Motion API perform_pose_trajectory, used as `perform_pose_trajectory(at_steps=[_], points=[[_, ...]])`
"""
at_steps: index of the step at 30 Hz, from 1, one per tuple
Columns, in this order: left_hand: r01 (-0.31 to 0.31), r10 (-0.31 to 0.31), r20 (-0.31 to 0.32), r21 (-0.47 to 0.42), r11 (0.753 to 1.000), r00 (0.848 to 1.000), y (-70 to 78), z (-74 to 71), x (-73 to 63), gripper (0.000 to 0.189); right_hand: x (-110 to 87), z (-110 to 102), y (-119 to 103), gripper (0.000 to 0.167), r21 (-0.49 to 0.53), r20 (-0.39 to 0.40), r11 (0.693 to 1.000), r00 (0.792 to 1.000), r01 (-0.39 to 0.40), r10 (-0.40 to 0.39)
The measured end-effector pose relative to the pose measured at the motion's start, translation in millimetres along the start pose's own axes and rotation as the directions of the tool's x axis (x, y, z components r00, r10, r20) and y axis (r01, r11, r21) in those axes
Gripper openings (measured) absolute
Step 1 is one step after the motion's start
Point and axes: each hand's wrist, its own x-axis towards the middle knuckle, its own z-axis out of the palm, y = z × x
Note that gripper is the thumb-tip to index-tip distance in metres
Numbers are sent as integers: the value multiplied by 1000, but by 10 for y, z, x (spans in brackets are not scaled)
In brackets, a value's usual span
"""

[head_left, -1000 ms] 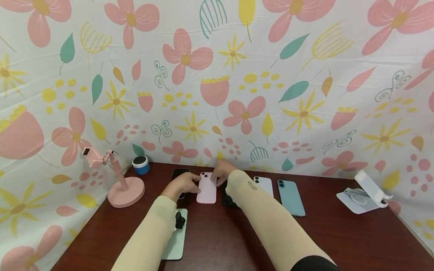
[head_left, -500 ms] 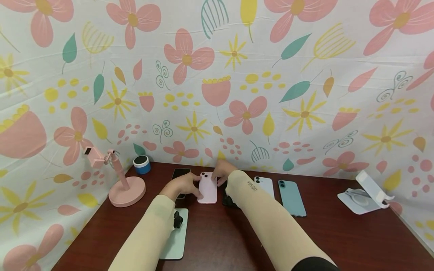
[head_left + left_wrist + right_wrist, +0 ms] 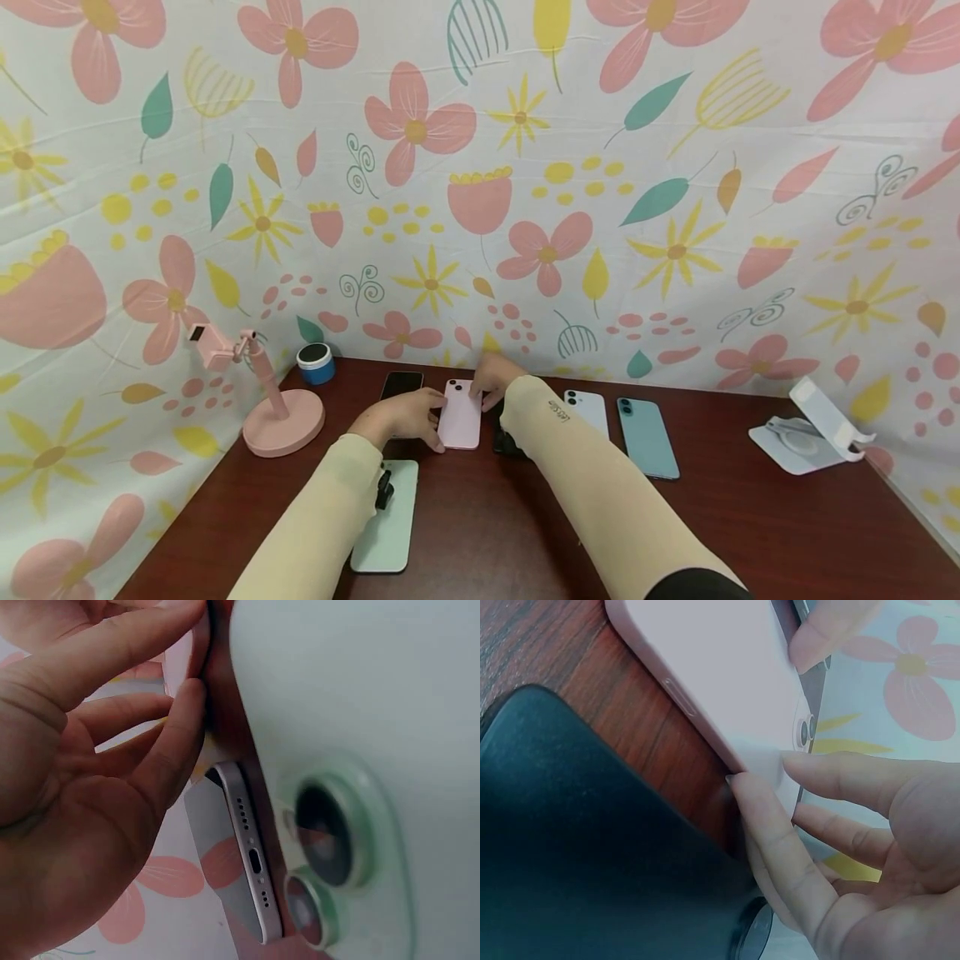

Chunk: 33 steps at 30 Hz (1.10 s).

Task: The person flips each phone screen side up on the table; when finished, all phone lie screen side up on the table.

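Flower-printed cloth (image 3: 480, 167) rises behind a dark reddish-brown desk (image 3: 480, 533), where a pink phone (image 3: 461, 421) lies camera side up, between the person's two hands. Thumb and fingers of the right hand (image 3: 497, 379) pinch its far right corner, beside the lenses; the left hand (image 3: 408, 414), thumb and finger spread apart, touches its left side.

Just beside it on the right lies a black phone (image 3: 592, 825), mostly hidden from the head view by the right sleeve (image 3: 592, 475), which also covers part of a white phone (image 3: 592, 412). Next to that is a light blue phone (image 3: 648, 437). Behind the left hand, a dark-screened phone (image 3: 401, 383) is partly blocked. Nearer the person, a mint-green phone (image 3: 393, 533) is overlapped by the left sleeve (image 3: 315, 508). Farther out stand a pink stand (image 3: 283, 423) and a blue jar (image 3: 315, 367) at left, and a white folding stand (image 3: 810, 425) well apart at right.
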Motion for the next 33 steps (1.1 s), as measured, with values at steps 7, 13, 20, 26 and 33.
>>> perform_pose_trajectory(at_steps=[7, 13, 20, 26, 33], points=[[-27, 27, -3, 6, 1000, 1000, -40, 7, 15, 90, 8, -4, 11, 15, 5, 7, 1000, 1000, 7, -7], [-31, 31, -9, -1, 1000, 999, -59, 32, 39, 90, 3, -6, 20, 11, 29, 14, 1000, 1000, 4, -4], [-35, 34, -16, -24, 999, 999, -59, 29, 43, 90, 69, -19, 34, 5, 32, 18, 999, 1000, -1, 0], [-36, 35, -16, -39, 999, 999, -59, 28, 52, 90, 45, -37, 31, 14, 45, 47, 999, 999, -7, 5], [-30, 30, -26, -32, 999, 999, -74, 26, 53, 91, -37, -42, -32, 25, 50, 49, 998, 998, -31, 29]])
